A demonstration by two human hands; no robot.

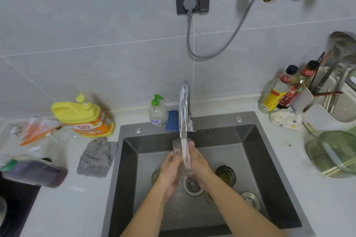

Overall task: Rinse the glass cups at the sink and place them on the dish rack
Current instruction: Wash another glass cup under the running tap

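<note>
left hand [171, 167] + right hand [198, 165] grip glass cup [178, 145] | under faucet [184, 106] stream | over sink [269, 159]

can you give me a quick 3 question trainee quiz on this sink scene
1. True or false: the water is off.
2. What do both hands hold under the faucet? A) sponge B) clear glass cup C) bottle
3. Which side of the sink has the yellow detergent bottle?

Key:
1. False; a stream runs onto the glass cup.
2. B; the left hand and right hand clasp it.
3. The left counter.
</note>
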